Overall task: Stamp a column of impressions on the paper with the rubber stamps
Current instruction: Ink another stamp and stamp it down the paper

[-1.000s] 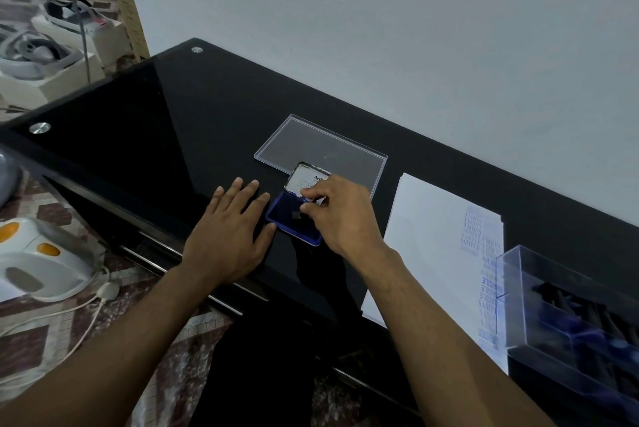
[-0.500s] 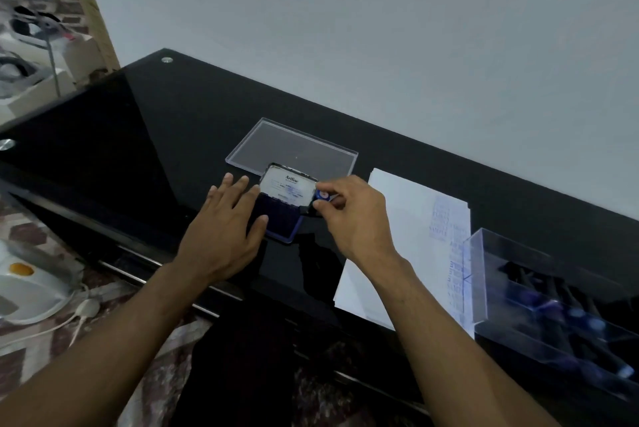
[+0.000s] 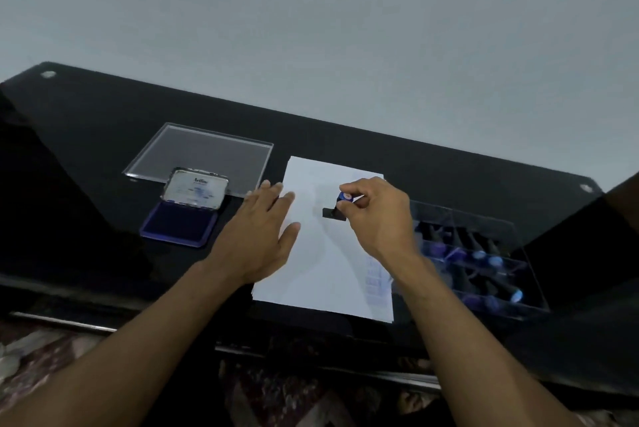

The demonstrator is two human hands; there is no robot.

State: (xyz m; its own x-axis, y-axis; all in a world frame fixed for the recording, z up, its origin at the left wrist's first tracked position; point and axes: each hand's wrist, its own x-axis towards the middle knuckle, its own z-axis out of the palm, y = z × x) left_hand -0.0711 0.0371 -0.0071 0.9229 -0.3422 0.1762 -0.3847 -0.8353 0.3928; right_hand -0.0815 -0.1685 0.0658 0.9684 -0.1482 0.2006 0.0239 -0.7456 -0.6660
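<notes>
A white sheet of paper lies on the black glass table, with faint blue impressions in a column along its right edge. My right hand pinches a rubber stamp with a blue-capped handle and a black base, held over the upper middle of the paper. My left hand lies flat, fingers straight, on the paper's left edge. The open blue ink pad, lid raised, sits to the left of the paper.
A clear plastic lid lies flat behind the ink pad. A clear box holding several more blue-capped stamps stands right of the paper. A plain wall runs behind the table. Patterned floor shows below the front edge.
My right hand carried the stamp from the ink pad rightward to above the paper. My left hand moved from beside the pad onto the paper's left edge. The camera swung right.
</notes>
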